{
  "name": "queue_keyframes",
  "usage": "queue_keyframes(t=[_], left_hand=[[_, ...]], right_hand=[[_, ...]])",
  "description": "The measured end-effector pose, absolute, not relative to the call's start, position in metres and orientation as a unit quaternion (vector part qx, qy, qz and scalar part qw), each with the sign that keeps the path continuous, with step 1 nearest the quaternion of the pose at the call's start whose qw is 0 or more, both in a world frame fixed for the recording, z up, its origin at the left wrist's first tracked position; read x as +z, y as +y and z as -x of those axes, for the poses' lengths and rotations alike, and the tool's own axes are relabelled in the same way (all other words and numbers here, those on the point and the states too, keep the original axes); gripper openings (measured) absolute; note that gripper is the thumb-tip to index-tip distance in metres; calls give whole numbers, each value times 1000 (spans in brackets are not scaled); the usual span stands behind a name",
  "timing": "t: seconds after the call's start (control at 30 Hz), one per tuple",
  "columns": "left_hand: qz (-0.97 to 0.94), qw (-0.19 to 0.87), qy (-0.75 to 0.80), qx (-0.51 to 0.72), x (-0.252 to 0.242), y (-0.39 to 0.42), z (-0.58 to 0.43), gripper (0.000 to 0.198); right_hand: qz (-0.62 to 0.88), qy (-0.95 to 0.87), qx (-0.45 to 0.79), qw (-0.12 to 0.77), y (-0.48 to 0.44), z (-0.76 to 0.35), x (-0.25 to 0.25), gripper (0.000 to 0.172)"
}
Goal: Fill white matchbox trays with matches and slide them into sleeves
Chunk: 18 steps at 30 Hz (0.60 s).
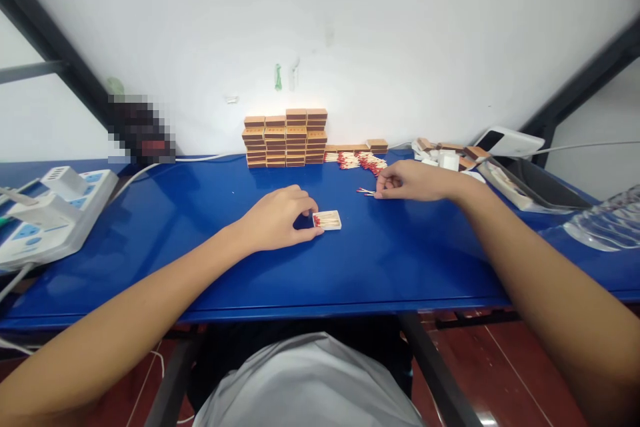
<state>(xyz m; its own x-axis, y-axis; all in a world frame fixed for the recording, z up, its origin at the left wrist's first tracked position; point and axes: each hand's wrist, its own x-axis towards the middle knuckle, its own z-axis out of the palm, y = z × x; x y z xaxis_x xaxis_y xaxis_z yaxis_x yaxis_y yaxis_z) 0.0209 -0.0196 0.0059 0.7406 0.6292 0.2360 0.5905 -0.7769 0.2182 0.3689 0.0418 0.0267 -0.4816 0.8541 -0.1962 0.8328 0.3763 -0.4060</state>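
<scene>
My left hand [280, 219] grips the left end of a small white matchbox tray [332, 228] between thumb and fingers. Red-tipped matches [327, 219] lie inside that tray, their heads toward the hand. Further right, my right hand [413, 180] pinches a few matches [367, 192] by one end, and their other ends stick out to the left just above or on the blue tabletop. Behind this hand, partly covered by it, is a loose heap of red-headed matches [357, 160].
Matchboxes [286, 140] stand stacked in columns against the white wall. White trays and box sleeves [445, 157] lie in a pile at the right, near a white device [510, 141] and a dark pouch [530, 183]. A power strip [60, 220] occupies the left side of the blue table [320, 280].
</scene>
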Motion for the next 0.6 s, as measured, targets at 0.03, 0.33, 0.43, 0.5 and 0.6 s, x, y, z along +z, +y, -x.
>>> queue_keyframes(t=[0.03, 0.33, 0.43, 0.5, 0.6], left_hand=[[-931, 64, 327, 149, 6, -20, -21, 25], [-931, 61, 324, 154, 5, -19, -20, 26], [-933, 63, 321, 152, 5, -19, -20, 25], [-932, 64, 321, 153, 5, -19, -20, 24], [-932, 64, 322, 156, 5, -19, -20, 25]], right_hand=[[507, -831, 228, 26, 42, -367, 25, 50], [490, -847, 199, 40, 44, -363, 20, 41], [483, -852, 190, 61, 42, -361, 21, 43], [483, -852, 188, 73, 41, -359, 20, 44], [487, -850, 181, 88, 42, -356, 17, 46]])
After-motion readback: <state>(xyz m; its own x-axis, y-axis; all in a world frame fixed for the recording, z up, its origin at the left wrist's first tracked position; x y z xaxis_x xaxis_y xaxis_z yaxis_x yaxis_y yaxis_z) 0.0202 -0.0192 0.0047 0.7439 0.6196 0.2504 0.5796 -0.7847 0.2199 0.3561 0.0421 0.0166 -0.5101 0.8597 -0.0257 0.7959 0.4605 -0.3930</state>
